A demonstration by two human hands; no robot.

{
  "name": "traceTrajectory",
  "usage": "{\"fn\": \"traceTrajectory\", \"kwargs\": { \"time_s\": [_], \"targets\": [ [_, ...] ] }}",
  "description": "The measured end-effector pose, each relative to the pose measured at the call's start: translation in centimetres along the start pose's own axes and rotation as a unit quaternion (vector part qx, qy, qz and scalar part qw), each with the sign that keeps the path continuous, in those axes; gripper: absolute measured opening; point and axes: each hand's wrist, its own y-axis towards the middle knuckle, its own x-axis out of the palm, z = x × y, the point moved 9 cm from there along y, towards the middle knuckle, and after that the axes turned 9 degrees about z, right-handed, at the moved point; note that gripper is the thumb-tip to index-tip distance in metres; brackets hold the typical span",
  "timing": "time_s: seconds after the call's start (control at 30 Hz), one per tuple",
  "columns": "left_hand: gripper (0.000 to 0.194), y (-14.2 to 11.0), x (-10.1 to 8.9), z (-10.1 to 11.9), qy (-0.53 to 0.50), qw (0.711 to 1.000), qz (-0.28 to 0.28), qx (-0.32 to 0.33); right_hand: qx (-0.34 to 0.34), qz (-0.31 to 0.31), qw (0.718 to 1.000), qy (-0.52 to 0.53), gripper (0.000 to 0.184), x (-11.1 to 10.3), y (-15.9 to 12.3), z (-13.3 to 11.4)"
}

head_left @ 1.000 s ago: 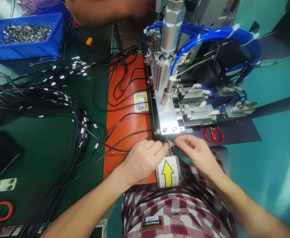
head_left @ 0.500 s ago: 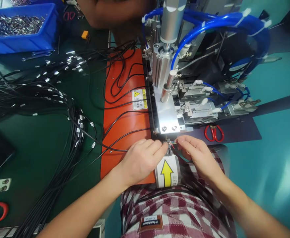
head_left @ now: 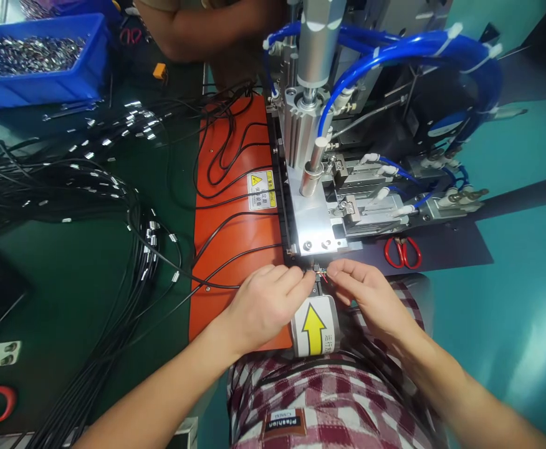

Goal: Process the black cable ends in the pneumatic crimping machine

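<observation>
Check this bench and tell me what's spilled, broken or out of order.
Nothing looks spilled or broken. Untidiest are the black cables at the far end of the orange cover: they loop and cross there, rather than lying apart.

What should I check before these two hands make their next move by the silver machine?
1. Left hand at the thin coloured wires: ok.
2. Right hand firmly gripping a wire: cannot tell.
3. Both hands clear of the red-handled scissors: ok.
4. Black cables on the orange-red sheet free of crossings: not ok, some cross.
5. Other person's bare arm away from both hands: ok.
</observation>
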Motion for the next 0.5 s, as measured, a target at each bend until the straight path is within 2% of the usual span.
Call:
{"fn": "traceTrajectory", "kwargs": {
  "time_s": [0.13, 0.33, 0.5],
  "targets": [
    [0.027, -0.2, 0.1, 0.0, 0.003, 1.0, -0.005, 0.0, -0.011, -0.023, 1.0, -0.015, 0.031, 0.4, -0.2, -0.4],
    [0.028, -0.5, 0.3, -0.1, -0.002, 1.0, -0.005, 0.001, -0.057, -0.009, 0.995, -0.083, 0.034, 0.4, -0.5, -1.6],
    [0.029, -0.6, 0.3, -0.2, -0.015, 1.0, -0.001, -0.002, -0.075, 0.0, 0.993, -0.09, 0.032, 0.4, -0.6, -1.9]
  ]
}}
